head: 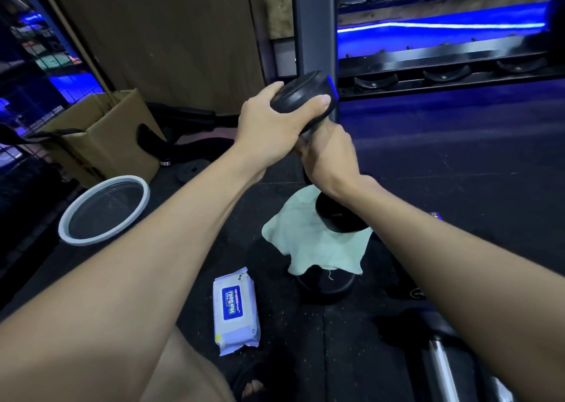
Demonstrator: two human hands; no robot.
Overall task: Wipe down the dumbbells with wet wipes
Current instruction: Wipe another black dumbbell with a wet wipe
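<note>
1. We are looking down at a dark, speckled rubber floor (305,355), with a black rack (443,65) lit by blue light running behind it and carrying round black pieces along its rail.
2. A brown cardboard box (104,138) is standing open at the left, and a round basin (104,210) with a white rim is tilting just in front of it.
3. We are holding a black dumbbell (305,95) upright in mid-air: our left hand (272,123) is wrapping fingers and thumb round its smooth upper head, and our right hand (330,156) is gripping the handle just below, hiding it.
4. The dumbbell's lower head (339,218) is showing under our right wrist, in front of a pale green cloth (315,245) with frayed edges.
5. The cloth is draping over another dark round weight (327,285) on the floor.
6. A white soft pack of wet wipes (235,310) is lying flat near that weight, its blue label reading something like "HaiBoli"; the smaller print is too small to read.
</note>
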